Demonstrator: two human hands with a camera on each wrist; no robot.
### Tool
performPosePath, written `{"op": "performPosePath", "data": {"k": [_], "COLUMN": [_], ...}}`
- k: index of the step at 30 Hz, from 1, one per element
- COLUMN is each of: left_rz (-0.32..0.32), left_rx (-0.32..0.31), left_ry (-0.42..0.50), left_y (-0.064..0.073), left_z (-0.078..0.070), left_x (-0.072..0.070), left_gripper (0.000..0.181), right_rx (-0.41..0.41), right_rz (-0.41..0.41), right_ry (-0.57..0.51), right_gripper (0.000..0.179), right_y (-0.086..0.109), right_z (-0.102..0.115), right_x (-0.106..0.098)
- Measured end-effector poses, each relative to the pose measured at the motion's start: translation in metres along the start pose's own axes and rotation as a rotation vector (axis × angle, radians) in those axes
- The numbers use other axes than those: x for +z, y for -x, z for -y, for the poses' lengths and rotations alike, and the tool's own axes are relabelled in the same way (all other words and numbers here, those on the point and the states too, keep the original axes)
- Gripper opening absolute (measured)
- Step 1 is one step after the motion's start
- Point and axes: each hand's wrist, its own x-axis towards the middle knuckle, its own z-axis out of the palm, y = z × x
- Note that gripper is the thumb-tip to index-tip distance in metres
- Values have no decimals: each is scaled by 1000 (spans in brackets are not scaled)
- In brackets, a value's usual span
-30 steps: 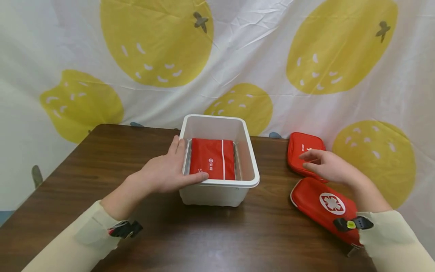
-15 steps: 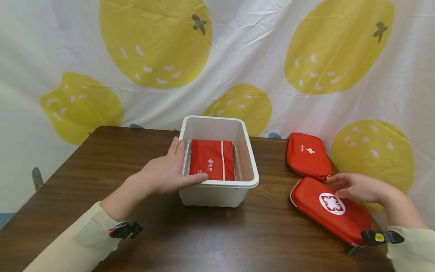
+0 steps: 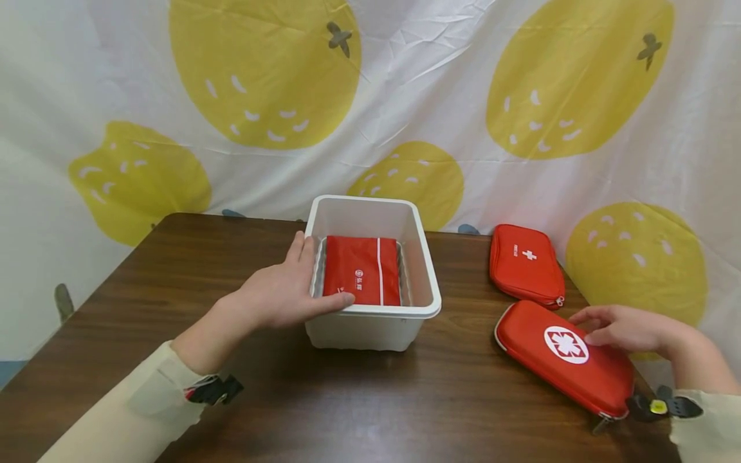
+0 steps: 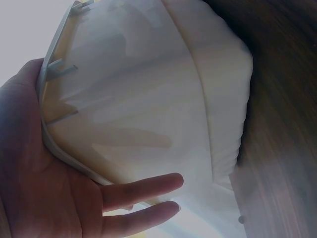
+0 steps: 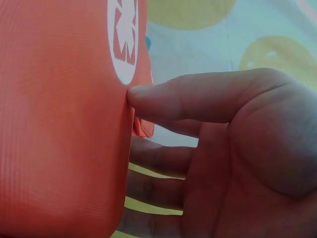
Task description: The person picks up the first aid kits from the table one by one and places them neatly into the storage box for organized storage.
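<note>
A white plastic bin (image 3: pixel 365 331) stands mid-table with a flat red pouch (image 3: pixel 353 270) lying inside on something clear and ridged. My left hand (image 3: pixel 278 292) rests against the bin's left rim, its thumb along the near rim. In the left wrist view its fingers (image 4: pixel 143 192) stretch straight beside the outer wall. At the right lies a red hard-shell first-aid case (image 3: pixel 541 344) with a white round emblem. My right hand (image 3: pixel 631 328) pinches the case's right edge, thumb on top; the right wrist view shows the other fingers (image 5: pixel 158 191) reaching behind that edge, tips hidden.
Behind the case lies a smaller red first-aid pouch (image 3: pixel 525 263) with a white cross. A white curtain (image 3: pixel 417 96) with yellow fruit prints hangs along the back of the brown wooden table (image 3: pixel 359 405).
My right hand has come from over the smaller pouch toward me and right, down to the case's right edge, and now grips it. The left hand and bin stay put.
</note>
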Motion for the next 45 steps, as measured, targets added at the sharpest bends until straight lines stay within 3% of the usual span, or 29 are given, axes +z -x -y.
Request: {"op": "performPosePath", "data": {"k": [15,23,34,45], "left_rz": [10,0,7,12], "left_rx": [-8,-9,-19,-21], "left_ry": [13,17,9,21], "left_y": [-1,-1,-2,-1], "left_z": [1,1,0,0], "left_x": [0,1,0,1], "left_gripper": [131,131,131,131], "right_rx": [-63,-64,-19,-10], "right_rz": [-12,3,35,22], "right_ry": [17,-76,-255,-250], "right_gripper": [51,51,80,97], "right_y": [-12,-25,-42,-54], "right_z": [28,51,78,97], "right_x": [13,27,47,59]}}
